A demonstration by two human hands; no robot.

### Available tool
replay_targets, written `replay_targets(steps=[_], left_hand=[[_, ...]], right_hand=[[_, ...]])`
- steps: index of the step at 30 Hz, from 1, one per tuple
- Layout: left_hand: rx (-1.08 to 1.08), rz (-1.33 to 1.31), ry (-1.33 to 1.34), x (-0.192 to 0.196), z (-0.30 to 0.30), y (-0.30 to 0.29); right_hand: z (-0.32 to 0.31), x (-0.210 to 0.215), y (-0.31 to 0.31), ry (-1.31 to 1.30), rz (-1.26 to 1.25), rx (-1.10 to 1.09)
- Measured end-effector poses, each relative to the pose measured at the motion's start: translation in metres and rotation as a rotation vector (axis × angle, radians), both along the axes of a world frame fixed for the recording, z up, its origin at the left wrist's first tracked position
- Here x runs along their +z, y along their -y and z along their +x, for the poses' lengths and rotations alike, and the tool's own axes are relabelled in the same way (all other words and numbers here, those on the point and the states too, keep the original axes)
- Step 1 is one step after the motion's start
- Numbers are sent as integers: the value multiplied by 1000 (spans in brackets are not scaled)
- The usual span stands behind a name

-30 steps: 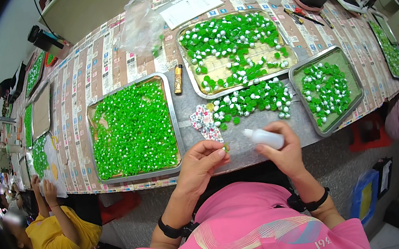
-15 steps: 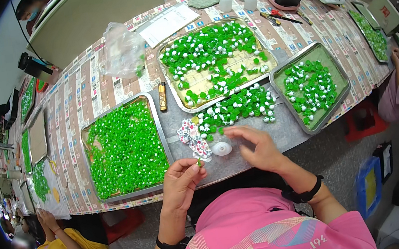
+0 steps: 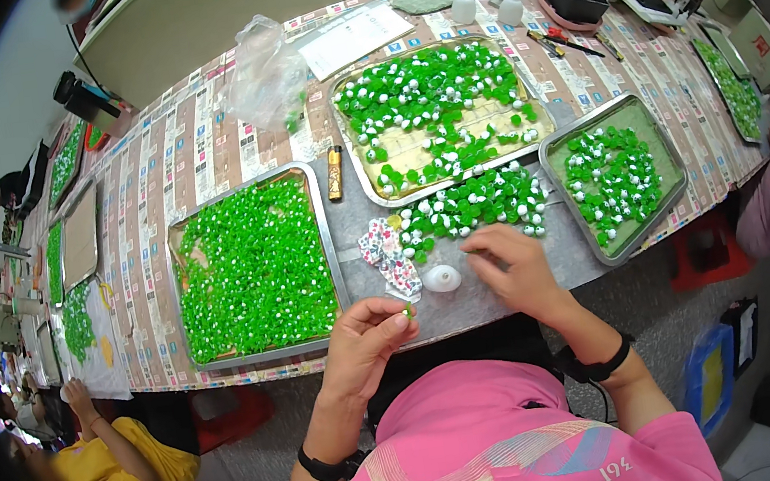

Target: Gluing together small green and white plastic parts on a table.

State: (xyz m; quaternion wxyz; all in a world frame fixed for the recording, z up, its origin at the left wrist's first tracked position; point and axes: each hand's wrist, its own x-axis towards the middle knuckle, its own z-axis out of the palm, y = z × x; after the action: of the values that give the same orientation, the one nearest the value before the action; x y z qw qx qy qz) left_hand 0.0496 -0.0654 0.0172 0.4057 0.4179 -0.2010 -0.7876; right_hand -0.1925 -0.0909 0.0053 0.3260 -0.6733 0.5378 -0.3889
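My left hand (image 3: 369, 342) is closed in a pinch on a small green plastic piece (image 3: 410, 310) at the table's front edge. My right hand (image 3: 518, 272) hovers beside the near edge of a loose pile of green pieces with white balls (image 3: 469, 210); its fingers are bent, thumb and index slightly apart, and I see nothing between them. Between the hands lies a small white squeeze bottle (image 3: 442, 279). Left of it is a crumpled floral cloth (image 3: 389, 257). The underside of my right fingers is hidden.
A metal tray of green pieces (image 3: 339, 276) stands left. A larger tray (image 3: 357, 161) lies behind the pile, a smaller tray (image 3: 674, 144) to the right. A gold-coloured tube (image 3: 335, 173), plastic bag (image 3: 264, 76) and paper sheet (image 3: 357, 40) lie farther back. Other people sit at both sides.
The whole view has shifted, so the table appears farther right. My right thumb and index finger have come closer together near the pile. The left hand keeps its pinch.
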Motion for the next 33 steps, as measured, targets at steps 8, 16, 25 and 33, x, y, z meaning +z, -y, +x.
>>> replay_targets(steps=[8, 16, 25, 33], left_hand=[[-160, -63, -31, 9, -19, -3], [-187, -88, -67, 10, -25, -2], [-195, -98, -33, 9, -27, -4], [-217, -201, 86, 7, -26, -7]], right_hand=[[3, 28, -46, 597, 467, 92], [12, 40, -55, 678, 486, 143], [12, 38, -58, 723, 620, 85], [15, 39, -59, 603, 497, 59]])
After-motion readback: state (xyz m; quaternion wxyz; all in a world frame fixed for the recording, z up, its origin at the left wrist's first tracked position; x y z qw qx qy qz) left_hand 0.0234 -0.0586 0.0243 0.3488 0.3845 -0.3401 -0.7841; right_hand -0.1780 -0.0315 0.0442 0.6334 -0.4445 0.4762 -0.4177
